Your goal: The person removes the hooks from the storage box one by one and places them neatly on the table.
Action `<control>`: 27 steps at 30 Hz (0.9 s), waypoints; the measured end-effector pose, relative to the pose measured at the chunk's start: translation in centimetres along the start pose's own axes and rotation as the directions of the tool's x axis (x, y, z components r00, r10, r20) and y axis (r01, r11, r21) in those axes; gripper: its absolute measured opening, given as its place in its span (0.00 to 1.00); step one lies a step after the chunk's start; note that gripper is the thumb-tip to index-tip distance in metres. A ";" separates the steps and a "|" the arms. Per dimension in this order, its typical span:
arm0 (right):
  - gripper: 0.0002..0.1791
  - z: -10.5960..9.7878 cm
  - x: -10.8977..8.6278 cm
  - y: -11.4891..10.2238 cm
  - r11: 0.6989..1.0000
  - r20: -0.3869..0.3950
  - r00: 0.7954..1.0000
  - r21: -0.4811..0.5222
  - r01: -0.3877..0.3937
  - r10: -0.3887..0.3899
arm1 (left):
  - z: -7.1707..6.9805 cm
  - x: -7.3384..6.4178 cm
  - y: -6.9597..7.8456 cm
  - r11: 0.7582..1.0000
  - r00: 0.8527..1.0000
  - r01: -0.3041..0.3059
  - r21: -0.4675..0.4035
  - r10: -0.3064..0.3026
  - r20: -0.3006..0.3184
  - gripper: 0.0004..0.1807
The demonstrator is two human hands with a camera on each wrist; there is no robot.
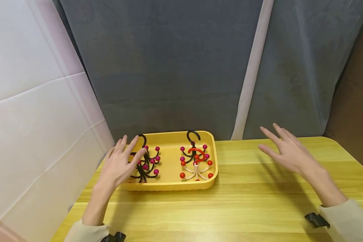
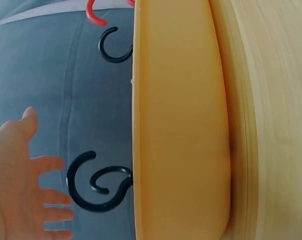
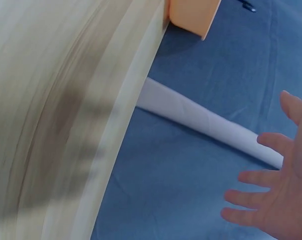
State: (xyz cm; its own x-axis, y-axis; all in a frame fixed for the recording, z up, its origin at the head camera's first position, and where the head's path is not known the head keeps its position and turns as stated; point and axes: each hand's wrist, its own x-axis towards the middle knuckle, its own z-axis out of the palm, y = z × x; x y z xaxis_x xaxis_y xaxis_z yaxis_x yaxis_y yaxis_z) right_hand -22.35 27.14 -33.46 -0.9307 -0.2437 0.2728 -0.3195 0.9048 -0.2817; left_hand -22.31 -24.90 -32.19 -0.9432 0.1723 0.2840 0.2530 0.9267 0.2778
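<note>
A yellow tray [image 1: 169, 187] holds several multi-armed hanging hooks with ball tips. At its left end are black hooks [image 1: 141, 172] with magenta balls, partly hidden by my left hand [image 1: 118, 166]. That hand hovers there, fingers spread, holding nothing. In the left wrist view its fingers come near a black curved hook end [image 2: 101, 206]; the palm [image 2: 11, 187] is bare. At the tray's right end stand a black hook [image 1: 194, 144] with magenta balls and a white hook [image 1: 196, 170] with red balls and a red top. My right hand [image 1: 285, 153] hangs over the table right of the tray, fingers extended, grasping nothing.
The tray rests on a wood-grain table [image 1: 175, 215] near its back edge. A dark grey cloth [image 1: 169, 67] with a pale strip [image 1: 252, 70] hangs behind. White panels [image 1: 42, 111] stand on the left, and a brown surface [image 1: 354, 97] on the right.
</note>
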 end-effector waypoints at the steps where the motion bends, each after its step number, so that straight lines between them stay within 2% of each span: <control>1: 0.41 0.1 0.0 -0.2 1.000 -0.005 1.000 0.004 0.005 -0.005 | 0.0 -0.1 -0.2 1.000 1.000 0.005 -0.006 -0.005 -0.003 0.41; 15: 0.39 1.3 0.9 -4.3 0.993 -0.039 0.998 0.105 0.061 -0.057 | -0.2 -0.9 -2.6 0.992 0.996 0.090 -0.093 -0.090 0.005 0.39; 22: 0.39 2.2 1.3 -6.4 0.983 -0.026 0.997 0.166 0.076 -0.073 | 0.4 -0.9 -4.0 0.978 0.990 0.138 -0.155 -0.136 0.020 0.41; 27: 0.38 3.1 1.7 -7.5 0.969 -0.029 0.996 0.229 0.094 -0.090 | 1.1 -1.0 -5.4 0.964 0.988 0.148 -0.220 -0.153 -0.004 0.40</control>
State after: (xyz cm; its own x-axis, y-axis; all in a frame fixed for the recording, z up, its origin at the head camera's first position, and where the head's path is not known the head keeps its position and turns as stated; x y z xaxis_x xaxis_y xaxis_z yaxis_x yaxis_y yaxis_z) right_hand -22.12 18.85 -33.72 -0.8925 -0.3141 0.3236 -0.4383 0.7736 -0.4578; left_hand -23.00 -29.67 -34.95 -0.9700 0.0276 0.2417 0.1516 0.8457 0.5117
